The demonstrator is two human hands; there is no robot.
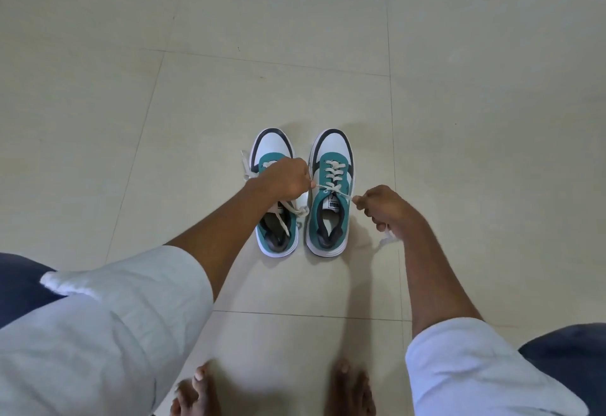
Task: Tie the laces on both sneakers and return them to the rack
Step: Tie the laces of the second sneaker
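On the floor (131, 120), the left sneaker (277, 205) lies loose-laced beside the right sneaker (331, 199), toes pointing far. The left hand (288, 179) and right hand (383, 205) each have fingers pinched closed on a lace end (341, 193), pulling sideways across the right sneaker's tongue between them.

just the one head cam, wide-angle, looking steeply down over the person's forearms at the tiled floor (295, 87), fairly close
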